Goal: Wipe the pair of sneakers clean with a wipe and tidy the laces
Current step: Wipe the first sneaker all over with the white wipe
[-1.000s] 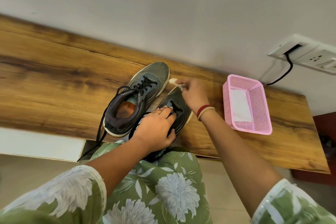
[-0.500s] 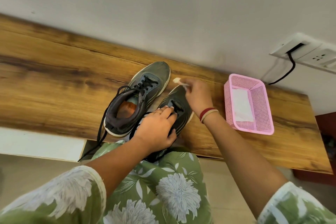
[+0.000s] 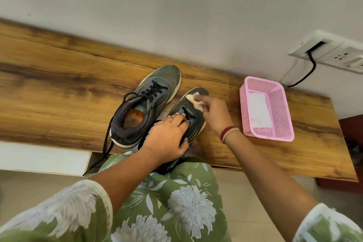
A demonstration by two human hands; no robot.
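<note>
Two dark grey sneakers stand side by side on a wooden shelf (image 3: pixel 59 88), toes toward the wall. The left sneaker (image 3: pixel 149 102) is untouched, and its black laces hang loose over the shelf's front edge. My left hand (image 3: pixel 167 139) grips the right sneaker (image 3: pixel 191 122) over its tongue and collar, hiding the heel. My right hand (image 3: pixel 214 113) pinches a crumpled white wipe (image 3: pixel 194 100) against the toe of that right sneaker.
A pink mesh basket (image 3: pixel 282 108) with a white wipe lying in it stands on the shelf to the right of the shoes. A wall socket plate (image 3: pixel 330 51) with a black cable sits above it. My lap in green floral cloth is below the shelf edge.
My right hand has drawn the wipe back from beyond the toe tip onto the top of the right sneaker's toe. My left hand has kept its grip in place.
</note>
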